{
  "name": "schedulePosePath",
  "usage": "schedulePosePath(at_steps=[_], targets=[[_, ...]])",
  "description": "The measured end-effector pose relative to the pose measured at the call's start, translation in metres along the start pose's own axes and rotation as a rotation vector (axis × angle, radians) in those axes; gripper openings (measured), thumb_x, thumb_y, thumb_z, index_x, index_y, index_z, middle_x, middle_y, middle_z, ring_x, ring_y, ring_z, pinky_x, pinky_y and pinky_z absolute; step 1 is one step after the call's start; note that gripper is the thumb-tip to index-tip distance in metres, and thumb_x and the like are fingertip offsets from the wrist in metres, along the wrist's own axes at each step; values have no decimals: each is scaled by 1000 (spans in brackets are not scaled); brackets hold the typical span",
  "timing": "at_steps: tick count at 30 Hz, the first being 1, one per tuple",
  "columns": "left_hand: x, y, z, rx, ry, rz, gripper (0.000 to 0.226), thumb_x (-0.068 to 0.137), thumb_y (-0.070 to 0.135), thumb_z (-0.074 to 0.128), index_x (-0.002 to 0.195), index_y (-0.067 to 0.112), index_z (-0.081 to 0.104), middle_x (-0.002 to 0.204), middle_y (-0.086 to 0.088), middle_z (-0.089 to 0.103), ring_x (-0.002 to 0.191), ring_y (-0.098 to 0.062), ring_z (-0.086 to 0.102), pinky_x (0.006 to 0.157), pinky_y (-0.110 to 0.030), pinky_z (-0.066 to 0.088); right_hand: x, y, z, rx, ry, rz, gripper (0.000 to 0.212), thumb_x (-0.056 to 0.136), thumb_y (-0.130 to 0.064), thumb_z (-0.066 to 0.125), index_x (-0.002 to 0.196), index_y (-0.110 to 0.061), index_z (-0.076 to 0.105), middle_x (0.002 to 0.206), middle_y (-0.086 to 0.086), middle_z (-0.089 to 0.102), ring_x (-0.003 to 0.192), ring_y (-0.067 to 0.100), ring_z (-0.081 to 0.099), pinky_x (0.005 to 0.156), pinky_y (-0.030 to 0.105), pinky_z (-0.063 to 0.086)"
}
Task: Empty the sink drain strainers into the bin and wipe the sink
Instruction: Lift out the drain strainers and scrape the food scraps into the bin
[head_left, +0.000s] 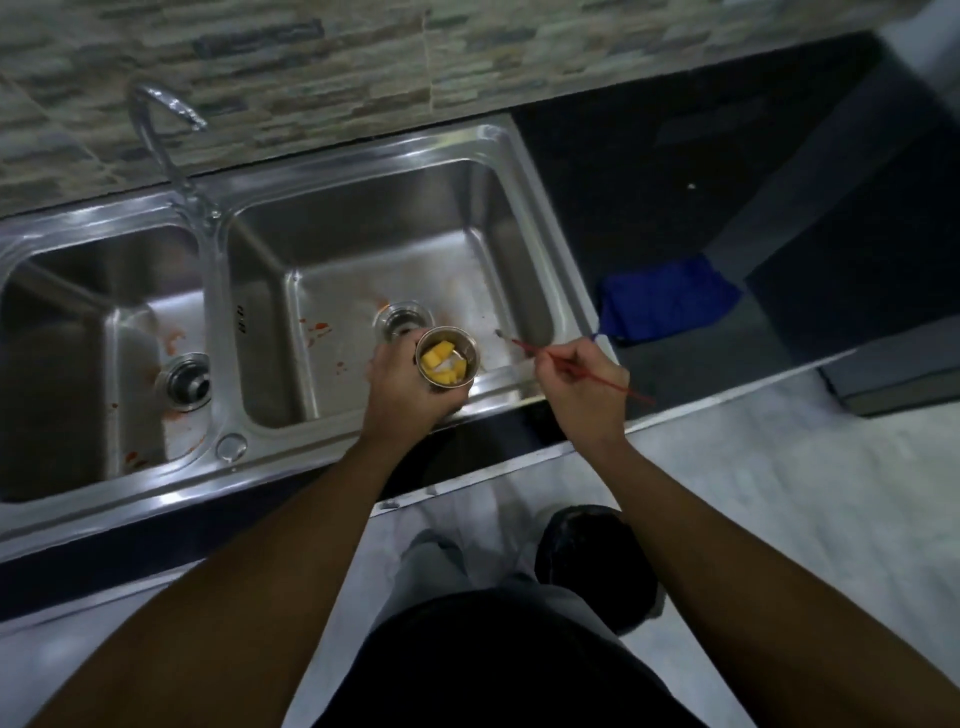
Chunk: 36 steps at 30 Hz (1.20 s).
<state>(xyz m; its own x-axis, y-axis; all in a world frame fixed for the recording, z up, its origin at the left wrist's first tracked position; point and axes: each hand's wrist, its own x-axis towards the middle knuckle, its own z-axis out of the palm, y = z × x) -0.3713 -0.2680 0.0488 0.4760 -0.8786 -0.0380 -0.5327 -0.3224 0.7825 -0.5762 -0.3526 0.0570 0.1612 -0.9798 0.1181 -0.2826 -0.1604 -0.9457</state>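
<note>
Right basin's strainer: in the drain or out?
Out. The left hand holds the strainer, with yellow scraps inside, above the open drain.

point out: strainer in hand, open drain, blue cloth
strainer (447, 358): head view, on the yellow scraps inside the cup.
open drain (402, 319): head view, on the drain hole in the right basin.
blue cloth (670, 299): head view, on the middle of the cloth on the counter.

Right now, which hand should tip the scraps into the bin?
Left, probably. The left hand already holds the strainer with yellow scraps, lifted from the right basin's drain. The right hand is occupied with a thin red stick.
</note>
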Motion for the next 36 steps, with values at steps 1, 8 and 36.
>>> schedulePosePath(at_steps=[1,8,36], targets=[[-3,10,9,-4,-21,18,72,60,46,88,124,32,55,122,6,61,119,-21,54,100,-49,48,-1,3,-15,-24,27,-3,14,85,-11,73,78,-21,66,71,-13,71,65,4,70,64,18,54],[-24,74,72,16,-179,195,72,55,44,91,117,31,56,116,9,58,113,-18,52,94,-46,50,-36,25,-104,-121,243,33,7,89,-17,69,93,-18,74,79,-9,74,72,7,72,69,31,62],[-122,6,287,227,-939,375,78,65,19,91,132,20,52,130,0,45,120,-18,51,97,-36,53,-281,159,-148,-270,585,665,24,93,-19,69,113,-30,75,93,-30,68,84,-4,71,82,20,60]])
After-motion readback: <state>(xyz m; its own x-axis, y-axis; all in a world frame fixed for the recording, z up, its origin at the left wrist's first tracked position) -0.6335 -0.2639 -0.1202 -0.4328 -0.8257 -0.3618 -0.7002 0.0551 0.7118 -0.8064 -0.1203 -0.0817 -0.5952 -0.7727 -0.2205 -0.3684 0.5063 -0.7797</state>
